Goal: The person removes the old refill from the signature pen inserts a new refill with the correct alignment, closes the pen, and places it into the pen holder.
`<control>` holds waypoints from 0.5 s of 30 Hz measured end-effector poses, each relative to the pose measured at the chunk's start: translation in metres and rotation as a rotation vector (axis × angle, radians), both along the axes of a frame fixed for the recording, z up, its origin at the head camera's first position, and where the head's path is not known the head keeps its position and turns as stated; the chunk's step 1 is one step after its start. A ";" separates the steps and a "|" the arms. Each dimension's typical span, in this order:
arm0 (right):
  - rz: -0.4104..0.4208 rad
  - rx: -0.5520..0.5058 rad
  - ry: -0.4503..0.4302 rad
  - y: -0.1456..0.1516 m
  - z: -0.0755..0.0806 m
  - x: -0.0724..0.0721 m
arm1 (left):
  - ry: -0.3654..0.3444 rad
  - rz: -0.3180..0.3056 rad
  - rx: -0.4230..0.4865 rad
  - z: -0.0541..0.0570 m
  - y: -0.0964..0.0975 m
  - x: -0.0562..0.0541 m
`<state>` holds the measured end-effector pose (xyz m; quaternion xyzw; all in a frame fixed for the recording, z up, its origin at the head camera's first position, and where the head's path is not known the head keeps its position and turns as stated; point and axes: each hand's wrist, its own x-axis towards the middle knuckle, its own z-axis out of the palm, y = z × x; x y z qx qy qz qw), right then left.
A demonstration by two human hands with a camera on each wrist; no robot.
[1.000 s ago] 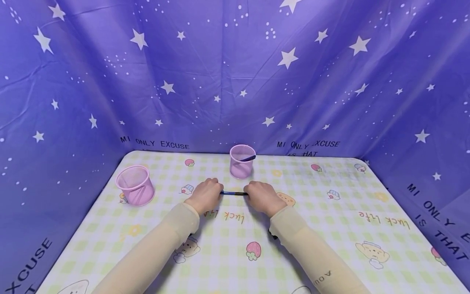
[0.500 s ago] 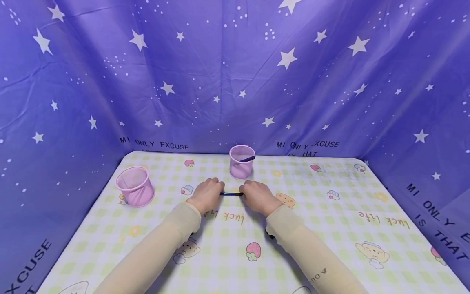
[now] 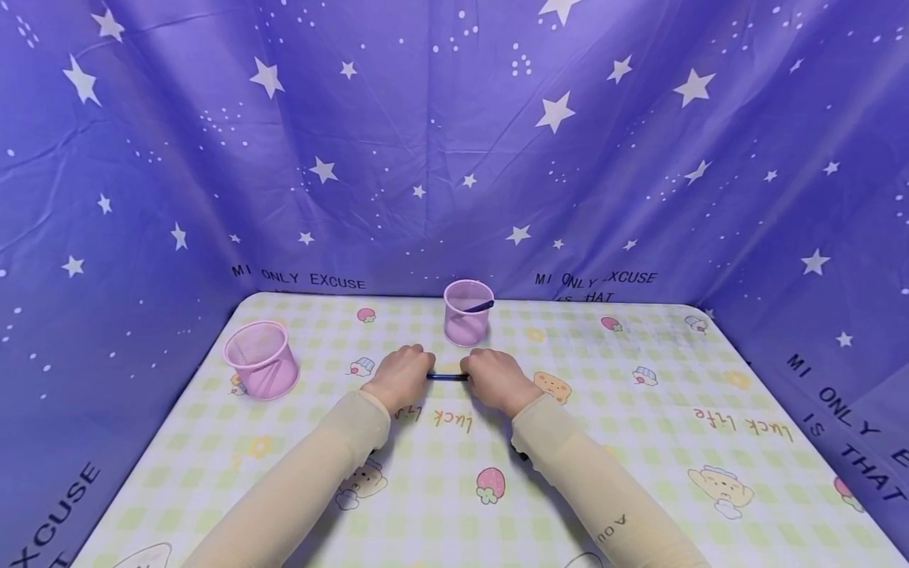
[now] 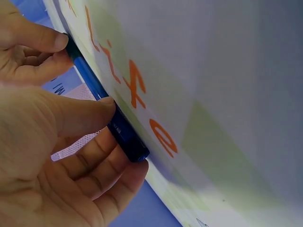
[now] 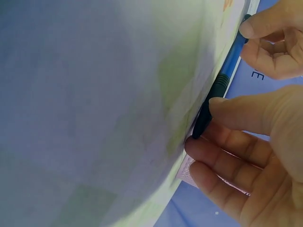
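Note:
A blue pen (image 3: pixel 447 377) with dark ends is held crosswise between both hands, close to the tablecloth. My left hand (image 3: pixel 400 379) pinches one dark end between thumb and fingers; in the left wrist view the pen (image 4: pixel 90 78) pokes out past the thumb. At the other end, my right hand (image 3: pixel 500 380) pinches the ribbed dark grip near the tapered point, as the right wrist view shows on the pen (image 5: pixel 230 61). Just beyond the hands stands a pink mesh pen cup (image 3: pixel 466 330) with a dark pen (image 3: pixel 481 306) leaning in it.
A second pink mesh cup (image 3: pixel 275 380) stands upright at the left of the table. The checked tablecloth (image 3: pixel 639 457) has printed cartoons and lettering. Purple star-patterned curtains (image 3: pixel 426 142) close in the back and both sides.
My right hand has shifted left along the pen toward my left hand, so less of the pen shows between them. The cups have stayed where they were.

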<state>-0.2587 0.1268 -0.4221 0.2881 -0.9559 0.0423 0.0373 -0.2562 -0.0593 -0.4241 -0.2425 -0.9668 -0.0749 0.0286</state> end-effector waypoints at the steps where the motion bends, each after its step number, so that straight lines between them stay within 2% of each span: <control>1: 0.002 0.004 0.000 0.000 0.000 0.000 | -0.003 0.001 0.001 0.000 0.000 0.000; 15: 0.005 0.042 0.009 0.000 0.000 0.000 | 0.042 -0.030 -0.010 -0.001 0.000 0.000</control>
